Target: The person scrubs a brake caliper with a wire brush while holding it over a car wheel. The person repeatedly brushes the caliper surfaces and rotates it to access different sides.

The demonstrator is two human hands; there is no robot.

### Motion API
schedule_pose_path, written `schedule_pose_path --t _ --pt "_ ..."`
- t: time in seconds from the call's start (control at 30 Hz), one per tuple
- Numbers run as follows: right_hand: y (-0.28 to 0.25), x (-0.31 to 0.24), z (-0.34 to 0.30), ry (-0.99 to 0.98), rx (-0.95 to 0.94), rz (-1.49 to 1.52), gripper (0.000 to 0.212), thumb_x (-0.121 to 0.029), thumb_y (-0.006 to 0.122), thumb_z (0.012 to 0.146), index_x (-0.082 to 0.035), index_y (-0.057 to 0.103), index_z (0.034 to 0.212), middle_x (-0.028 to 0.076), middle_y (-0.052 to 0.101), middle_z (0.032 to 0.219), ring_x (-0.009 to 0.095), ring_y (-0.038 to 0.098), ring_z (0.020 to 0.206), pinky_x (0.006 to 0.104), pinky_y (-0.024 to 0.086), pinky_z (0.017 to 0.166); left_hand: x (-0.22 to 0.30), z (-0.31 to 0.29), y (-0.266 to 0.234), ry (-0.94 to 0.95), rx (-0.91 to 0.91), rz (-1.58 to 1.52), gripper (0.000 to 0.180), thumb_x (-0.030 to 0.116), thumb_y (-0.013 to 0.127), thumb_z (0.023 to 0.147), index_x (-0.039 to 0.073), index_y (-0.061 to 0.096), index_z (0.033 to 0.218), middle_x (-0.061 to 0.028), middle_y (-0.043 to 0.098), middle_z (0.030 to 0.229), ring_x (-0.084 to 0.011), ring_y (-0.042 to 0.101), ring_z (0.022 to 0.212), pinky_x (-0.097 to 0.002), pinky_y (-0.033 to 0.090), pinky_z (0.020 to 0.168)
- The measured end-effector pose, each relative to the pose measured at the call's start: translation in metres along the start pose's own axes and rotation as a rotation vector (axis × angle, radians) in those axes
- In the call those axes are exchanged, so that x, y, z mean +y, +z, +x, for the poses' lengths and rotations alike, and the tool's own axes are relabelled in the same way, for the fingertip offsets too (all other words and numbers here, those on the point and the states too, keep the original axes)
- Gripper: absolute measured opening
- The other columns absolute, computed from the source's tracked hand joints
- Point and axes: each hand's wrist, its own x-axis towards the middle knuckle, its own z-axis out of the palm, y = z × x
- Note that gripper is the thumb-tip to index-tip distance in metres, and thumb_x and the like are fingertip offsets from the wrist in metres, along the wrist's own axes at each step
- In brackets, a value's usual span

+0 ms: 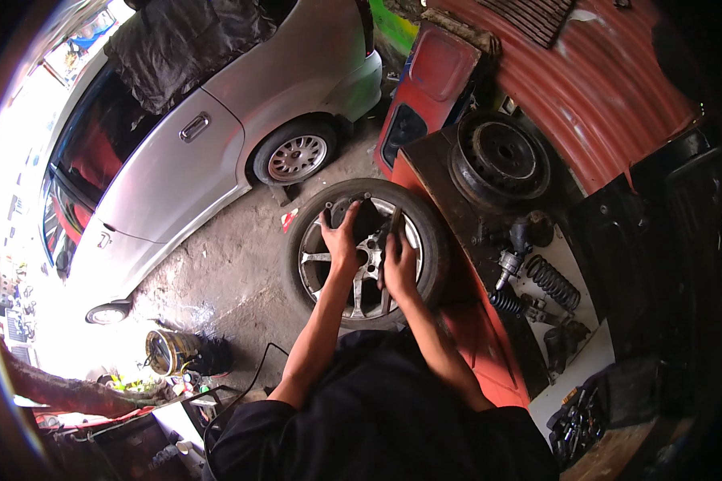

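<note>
Below me a tire on a silver alloy wheel (358, 297) lies flat, and both hands are over its spokes. Above the upper part of the rim, my left hand (342, 239) grips a dark, roughly triangular metal part (367, 218) with small studs at its corners. Thumb and fingers reach around its near side. Just to the right, my right hand (399, 263) is closed around a narrow dark bar-like tool (396, 220), whose upper end sticks out past the fingers. Its exact kind is unclear.
A silver car (168, 168) stands at the left. On the bench at right are a bare steel wheel rim (505, 152), a coil spring (553, 282) and a shock absorber (509, 266). Sockets (576, 425) lie lower right. A bucket (171, 353) stands lower left.
</note>
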Motion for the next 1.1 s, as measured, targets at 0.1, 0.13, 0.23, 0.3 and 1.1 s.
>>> schedule_pose_path --t 0.1,0.13,0.23,0.3,1.1 --pt "-0.004 0.0 0.001 -0.012 0.027 -0.006 0.05 -0.026 0.048 0.103 0.007 0.047 0.14 0.03 0.054 0.135 0.04 0.051 0.128 0.0415 0.039 0.109 0.008 -0.014 0.0 0.049 -0.091 0.036 0.101 0.022 0.087 0.076 -0.007 0.023 0.15 -0.0215 0.055 0.13 -0.0262 0.058 0.115 -0.0348 0.044 0.102" --pt "-0.006 -0.001 0.016 -0.022 0.037 -0.011 0.048 -0.025 0.048 0.103 0.008 0.049 0.137 0.031 0.057 0.131 0.041 0.053 0.126 0.0411 0.04 0.107 0.002 -0.014 -0.003 0.088 -0.09 0.098 0.103 0.022 0.087 0.076 -0.008 0.022 0.15 -0.0225 0.053 0.133 -0.0266 0.057 0.117 -0.0346 0.043 0.103" --pt "-0.011 0.0 0.025 0.042 0.015 0.063 0.048 -0.024 0.047 0.103 0.007 0.046 0.14 0.031 0.054 0.135 0.04 0.051 0.129 0.0397 0.039 0.108 -0.015 -0.005 -0.003 0.105 -0.053 0.111 0.104 0.022 0.087 0.076 -0.009 0.021 0.15 -0.0241 0.05 0.136 -0.0272 0.056 0.117 -0.0348 0.043 0.104" --pt "-0.012 -0.014 -0.009 -0.026 0.01 -0.063 0.052 -0.026 0.048 0.103 0.005 0.042 0.144 0.03 0.048 0.142 0.038 0.045 0.135 0.0405 0.034 0.112 -0.001 -0.014 0.012 0.043 -0.142 -0.041 0.103 0.02 0.087 0.076 -0.006 0.021 0.151 -0.0224 0.055 0.129 -0.0265 0.061 0.109 -0.0355 0.049 0.096" --pt "-0.1 0.071 -0.037 0.234 0.348 0.074 0.042 -0.023 0.048 0.103 0.006 0.051 0.133 0.027 0.063 0.12 0.036 0.062 0.112 0.043 0.046 0.101 -0.089 -0.048 0.059 -0.106 -0.441 0.231 0.093 0.023 0.086 0.077 -0.01 0.031 0.144 -0.0249 0.052 0.132 -0.0274 0.057 0.116 -0.035 0.048 0.098"
